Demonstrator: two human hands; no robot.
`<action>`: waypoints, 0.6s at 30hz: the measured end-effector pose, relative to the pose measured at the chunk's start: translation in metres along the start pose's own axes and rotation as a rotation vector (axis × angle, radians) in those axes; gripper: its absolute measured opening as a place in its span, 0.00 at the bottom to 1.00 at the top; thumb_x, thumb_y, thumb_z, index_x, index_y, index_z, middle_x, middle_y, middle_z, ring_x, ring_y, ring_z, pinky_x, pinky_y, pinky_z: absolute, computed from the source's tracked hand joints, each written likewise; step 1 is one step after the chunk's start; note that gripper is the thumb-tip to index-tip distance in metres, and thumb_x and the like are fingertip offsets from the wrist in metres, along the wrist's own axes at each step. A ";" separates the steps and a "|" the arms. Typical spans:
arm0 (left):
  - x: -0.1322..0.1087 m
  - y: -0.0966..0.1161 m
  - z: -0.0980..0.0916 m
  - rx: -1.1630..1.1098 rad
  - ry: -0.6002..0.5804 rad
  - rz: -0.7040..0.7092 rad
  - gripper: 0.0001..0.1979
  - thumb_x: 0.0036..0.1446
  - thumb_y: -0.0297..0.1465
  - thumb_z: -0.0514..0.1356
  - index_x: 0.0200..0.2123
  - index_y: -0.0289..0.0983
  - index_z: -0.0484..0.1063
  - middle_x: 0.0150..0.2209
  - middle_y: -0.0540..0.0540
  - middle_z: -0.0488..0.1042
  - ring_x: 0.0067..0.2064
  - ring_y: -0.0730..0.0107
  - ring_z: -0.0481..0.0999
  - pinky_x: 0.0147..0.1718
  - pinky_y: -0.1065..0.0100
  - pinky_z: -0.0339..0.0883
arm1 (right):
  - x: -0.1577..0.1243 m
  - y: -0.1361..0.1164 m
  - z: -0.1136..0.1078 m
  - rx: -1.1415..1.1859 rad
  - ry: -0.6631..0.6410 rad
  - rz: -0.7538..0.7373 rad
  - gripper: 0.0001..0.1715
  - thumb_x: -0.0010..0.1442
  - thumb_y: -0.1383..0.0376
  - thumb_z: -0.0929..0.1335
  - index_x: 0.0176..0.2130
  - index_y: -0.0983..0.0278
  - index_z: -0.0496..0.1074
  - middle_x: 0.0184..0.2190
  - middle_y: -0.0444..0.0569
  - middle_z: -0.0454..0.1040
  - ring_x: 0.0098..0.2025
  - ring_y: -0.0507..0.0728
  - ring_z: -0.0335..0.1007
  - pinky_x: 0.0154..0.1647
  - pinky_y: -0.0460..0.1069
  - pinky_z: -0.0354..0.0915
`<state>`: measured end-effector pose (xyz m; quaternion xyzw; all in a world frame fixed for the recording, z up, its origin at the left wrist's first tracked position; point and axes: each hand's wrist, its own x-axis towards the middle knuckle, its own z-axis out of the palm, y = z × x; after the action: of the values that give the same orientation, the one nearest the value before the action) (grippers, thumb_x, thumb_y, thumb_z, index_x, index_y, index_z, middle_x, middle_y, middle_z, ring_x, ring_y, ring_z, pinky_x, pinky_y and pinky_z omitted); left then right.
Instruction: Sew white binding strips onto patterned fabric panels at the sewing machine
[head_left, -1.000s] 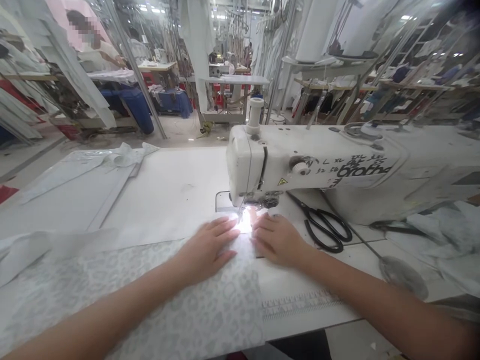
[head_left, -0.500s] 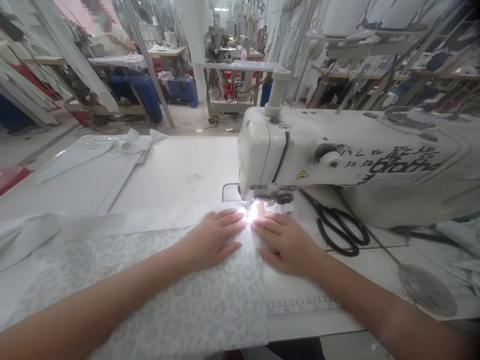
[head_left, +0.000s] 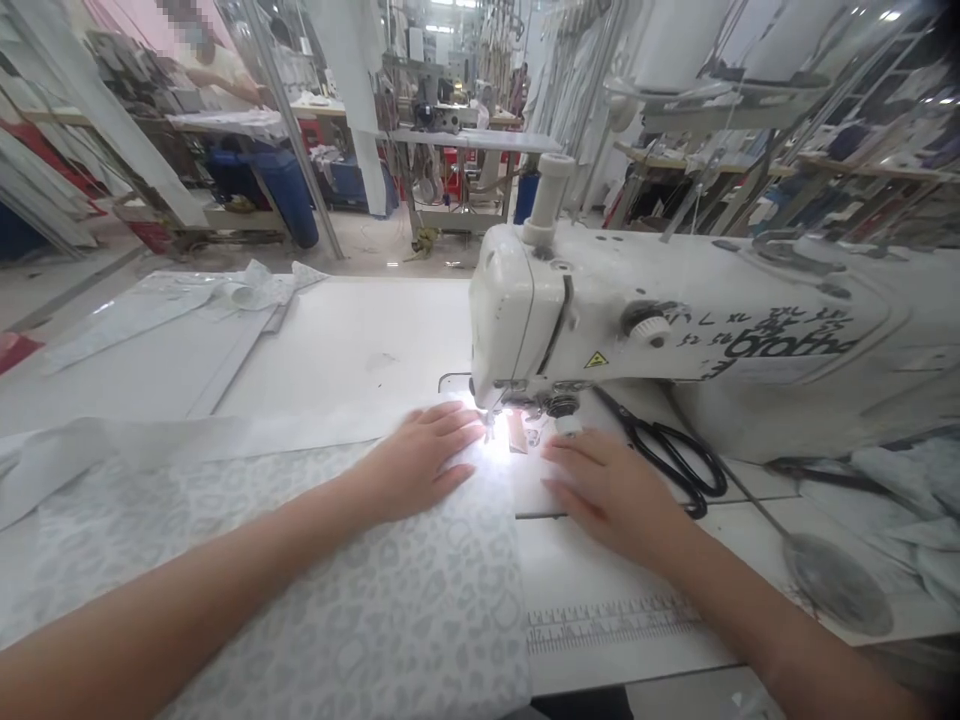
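While leopard-print fabric [head_left: 360, 600] lies on the desk [head_left: 352, 340], edge under the sewing machine [head_left: 514, 320], I judge sewing unfinished, stitches indiscernible, my left hand [head_left: 429, 455] flat atop, my right hand [head_left: 604, 490] loose, apparently empty, alongside.

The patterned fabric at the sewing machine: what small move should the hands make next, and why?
Perhaps lay the right hand on the patterned fabric by the sewing machine: only the left hand rests there, while the right sits beyond the fabric's edge.
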<state>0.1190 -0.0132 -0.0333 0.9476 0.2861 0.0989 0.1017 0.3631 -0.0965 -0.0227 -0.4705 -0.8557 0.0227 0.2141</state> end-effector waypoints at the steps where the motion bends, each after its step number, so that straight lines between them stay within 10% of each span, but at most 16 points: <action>1: 0.000 0.000 0.000 -0.001 -0.001 -0.005 0.19 0.60 0.34 0.52 0.55 0.41 0.60 0.58 0.48 0.63 0.61 0.61 0.56 0.57 0.57 0.52 | -0.008 0.002 -0.008 0.021 0.007 0.054 0.11 0.63 0.65 0.60 0.42 0.64 0.68 0.39 0.53 0.72 0.40 0.59 0.68 0.40 0.54 0.66; 7: -0.003 0.001 0.001 -0.026 -0.011 -0.002 0.19 0.60 0.34 0.51 0.55 0.41 0.60 0.58 0.48 0.62 0.61 0.60 0.54 0.57 0.55 0.52 | -0.062 0.043 -0.040 -0.119 0.036 0.479 0.13 0.61 0.60 0.59 0.40 0.64 0.66 0.39 0.55 0.70 0.41 0.63 0.69 0.37 0.54 0.67; 12: 0.007 0.002 -0.020 -0.102 -0.085 0.045 0.16 0.59 0.29 0.50 0.49 0.39 0.67 0.53 0.45 0.68 0.57 0.59 0.62 0.55 0.59 0.56 | -0.069 0.083 -0.037 -0.239 -0.224 0.628 0.22 0.53 0.63 0.61 0.46 0.71 0.65 0.41 0.61 0.69 0.44 0.67 0.67 0.43 0.58 0.65; 18: 0.040 -0.005 -0.018 -0.113 0.062 -0.425 0.11 0.59 0.29 0.48 0.34 0.37 0.70 0.36 0.43 0.72 0.41 0.62 0.72 0.37 0.66 0.66 | -0.052 0.083 -0.039 -0.202 -0.405 0.711 0.19 0.49 0.65 0.65 0.43 0.68 0.66 0.41 0.58 0.70 0.41 0.65 0.68 0.34 0.52 0.66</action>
<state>0.1452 0.0156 -0.0119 0.8553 0.4765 0.1200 0.1643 0.4687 -0.0991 -0.0256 -0.7412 -0.6628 0.1033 -0.0268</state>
